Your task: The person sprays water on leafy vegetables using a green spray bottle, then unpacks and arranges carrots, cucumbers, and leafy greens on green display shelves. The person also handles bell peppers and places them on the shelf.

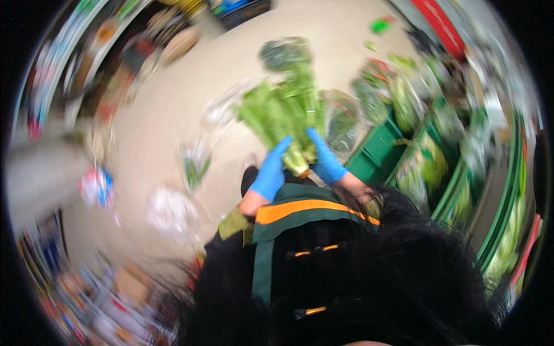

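Observation:
In blue gloves, my two hands hold several long green leafy vegetables [277,112], possibly leaf lettuce, in front of my waist. My left hand [271,169] grips the left side near the pale stem ends. On the other side, my right hand [325,158] closes around the stems. Their leaves fan out away from me, and motion blur softens their outlines. A clear bag with dark green contents [343,123] lies just right of the leaves. Beyond the leaf tips is another bagged dark green vegetable [285,54].
Green crates [374,153] with bagged leafy vegetables [407,101] line the right side. Clear plastic bags [173,212] and a bag with green vegetables [194,168] lie on the pale floor [229,52] at left. Stocked shelves [82,56] curve along the far left. A dark crate [242,13] stands ahead.

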`<state>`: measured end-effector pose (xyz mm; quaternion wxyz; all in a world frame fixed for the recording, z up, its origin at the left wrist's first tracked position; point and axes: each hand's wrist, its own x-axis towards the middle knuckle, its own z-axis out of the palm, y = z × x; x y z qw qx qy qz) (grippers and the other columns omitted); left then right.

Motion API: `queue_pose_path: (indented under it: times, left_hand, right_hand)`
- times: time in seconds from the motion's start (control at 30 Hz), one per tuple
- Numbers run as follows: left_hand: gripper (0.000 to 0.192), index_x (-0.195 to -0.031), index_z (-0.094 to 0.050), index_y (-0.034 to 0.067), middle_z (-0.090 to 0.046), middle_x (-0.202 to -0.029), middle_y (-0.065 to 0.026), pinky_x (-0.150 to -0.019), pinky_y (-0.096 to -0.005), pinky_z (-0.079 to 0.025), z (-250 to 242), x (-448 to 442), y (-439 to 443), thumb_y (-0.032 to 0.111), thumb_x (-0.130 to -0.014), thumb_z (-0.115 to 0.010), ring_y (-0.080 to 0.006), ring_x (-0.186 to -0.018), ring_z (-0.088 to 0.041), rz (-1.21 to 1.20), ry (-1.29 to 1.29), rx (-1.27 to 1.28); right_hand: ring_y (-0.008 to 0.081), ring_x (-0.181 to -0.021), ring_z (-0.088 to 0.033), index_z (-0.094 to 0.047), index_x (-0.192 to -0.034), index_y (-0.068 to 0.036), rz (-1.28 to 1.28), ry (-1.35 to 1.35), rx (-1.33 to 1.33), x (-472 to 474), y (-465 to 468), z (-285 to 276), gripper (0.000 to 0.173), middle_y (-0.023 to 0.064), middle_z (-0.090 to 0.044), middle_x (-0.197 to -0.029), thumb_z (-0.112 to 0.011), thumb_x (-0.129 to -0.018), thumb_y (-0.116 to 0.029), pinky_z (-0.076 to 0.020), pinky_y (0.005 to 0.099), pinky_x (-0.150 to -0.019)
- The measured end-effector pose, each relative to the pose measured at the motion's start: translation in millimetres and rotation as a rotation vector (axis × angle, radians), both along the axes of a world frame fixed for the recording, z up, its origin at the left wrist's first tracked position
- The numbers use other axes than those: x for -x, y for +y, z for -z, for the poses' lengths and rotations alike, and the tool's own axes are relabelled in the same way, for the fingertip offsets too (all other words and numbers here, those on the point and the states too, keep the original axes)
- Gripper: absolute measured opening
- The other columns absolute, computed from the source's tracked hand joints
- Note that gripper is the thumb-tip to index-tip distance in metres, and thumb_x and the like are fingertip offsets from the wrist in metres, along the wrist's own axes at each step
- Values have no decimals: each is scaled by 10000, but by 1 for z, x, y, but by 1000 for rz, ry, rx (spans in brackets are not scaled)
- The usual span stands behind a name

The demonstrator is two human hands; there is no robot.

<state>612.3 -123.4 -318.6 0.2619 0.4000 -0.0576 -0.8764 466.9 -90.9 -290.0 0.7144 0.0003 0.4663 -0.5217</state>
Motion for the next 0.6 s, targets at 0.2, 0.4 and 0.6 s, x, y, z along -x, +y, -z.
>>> queue_pose_path:
  times: [0.2, 0.4, 0.6]
  left_hand:
    - [531, -1309, -500, 118, -594, -1219, -81, -849, -417, -502, -24, 77, 14, 425, -886, -592, -240, -1052, -595, 230, -135, -38]
    - [546, -1324, -496, 155, -586, -1239, -70, -838, -453, -484, -30, 157, -31, 452, -876, -591, -248, -1095, -571, 575, -178, -97]
    - [569, -1369, -445, 154, -536, -1312, -83, -964, -509, -412, -30, 276, -24, 441, -893, -568, -276, -1173, -521, 872, -108, -61]
  right_hand:
    - [180, -1077, -578, -498, -1330, -146, 72, 132, -52, 80, 38, -29, 677, 55, -588, -1240, -642, -811, -556, -444, 360, -918]
    - [245, -1060, -609, -495, -1311, -73, 491, -155, 90, 130, 36, -3, 568, 112, -599, -1221, -639, -874, -405, -502, 388, -922]
    - [270, -1073, -608, -491, -1317, -61, 739, -300, 93, 219, 72, 25, 569, 137, -595, -1230, -592, -896, -429, -491, 425, -938]
